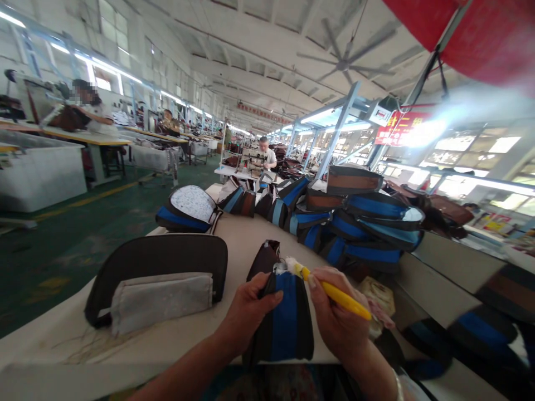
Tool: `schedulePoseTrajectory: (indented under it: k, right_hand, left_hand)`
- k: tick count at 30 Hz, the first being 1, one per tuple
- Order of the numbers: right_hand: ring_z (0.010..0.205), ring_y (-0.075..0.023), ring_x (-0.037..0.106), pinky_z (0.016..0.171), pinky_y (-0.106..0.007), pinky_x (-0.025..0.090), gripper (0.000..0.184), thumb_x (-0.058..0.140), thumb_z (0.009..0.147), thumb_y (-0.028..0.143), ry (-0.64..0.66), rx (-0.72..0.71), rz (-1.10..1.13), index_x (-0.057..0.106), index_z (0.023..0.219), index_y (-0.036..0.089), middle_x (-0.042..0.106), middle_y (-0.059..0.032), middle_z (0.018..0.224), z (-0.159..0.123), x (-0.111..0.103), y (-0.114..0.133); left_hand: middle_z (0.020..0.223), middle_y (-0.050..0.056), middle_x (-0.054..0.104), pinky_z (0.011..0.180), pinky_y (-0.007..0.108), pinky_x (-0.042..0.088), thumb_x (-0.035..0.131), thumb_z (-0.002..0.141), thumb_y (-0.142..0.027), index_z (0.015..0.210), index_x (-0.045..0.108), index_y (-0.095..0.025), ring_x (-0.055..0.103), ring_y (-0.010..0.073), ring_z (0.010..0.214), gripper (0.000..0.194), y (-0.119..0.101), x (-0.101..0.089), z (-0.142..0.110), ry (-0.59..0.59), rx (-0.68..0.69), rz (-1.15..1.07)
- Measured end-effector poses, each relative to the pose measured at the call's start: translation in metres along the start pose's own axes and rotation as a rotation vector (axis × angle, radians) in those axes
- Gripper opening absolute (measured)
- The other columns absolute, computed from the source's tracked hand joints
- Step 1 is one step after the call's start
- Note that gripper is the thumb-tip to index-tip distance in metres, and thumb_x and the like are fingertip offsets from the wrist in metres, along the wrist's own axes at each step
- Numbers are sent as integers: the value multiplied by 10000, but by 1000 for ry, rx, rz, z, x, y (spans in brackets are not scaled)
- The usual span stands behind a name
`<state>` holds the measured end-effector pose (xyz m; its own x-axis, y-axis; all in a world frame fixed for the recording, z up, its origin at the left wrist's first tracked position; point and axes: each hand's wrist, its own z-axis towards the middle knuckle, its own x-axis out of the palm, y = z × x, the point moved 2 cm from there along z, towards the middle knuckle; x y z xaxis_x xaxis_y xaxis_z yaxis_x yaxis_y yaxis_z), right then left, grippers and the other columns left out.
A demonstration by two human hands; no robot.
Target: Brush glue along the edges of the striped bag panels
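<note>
In the middle of the head view, my left hand (251,303) grips a black fabric bag piece with a blue stripe (285,323), thumb on top and fingers around its left side. My right hand (340,312) is closed around a yellow-handled brush (340,295). The brush's pale bristles touch or hover just over the piece's upper edge, where a whitish patch shows. Left of my hands lies a dark curved panel (167,250) with a grey fabric flap (163,303) on it.
A heap of blue-striped bag pieces (368,223) rises at the back right of the pale table (217,328). A rounded piece with a patterned lining (190,203) lies at the far left edge. Near my right hand sits a yellowish container (378,295). Co-workers (267,156) sit farther off.
</note>
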<state>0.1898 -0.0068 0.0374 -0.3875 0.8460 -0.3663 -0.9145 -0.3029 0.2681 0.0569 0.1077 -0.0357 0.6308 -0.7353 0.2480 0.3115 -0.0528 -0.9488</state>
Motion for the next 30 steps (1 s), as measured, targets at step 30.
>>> schedulePoseTrajectory:
  k: [30]
  right_hand:
    - [736,-152,628,729,-297,446,93,549,944,118,415,-188,-114,581,934,205,662,8,790,39,-36,20]
  left_hand:
    - [808,59,547,585,343,477,451,947,-119,1093,582,-80,523,195,681,200,0,30,-11,-92,961,1487]
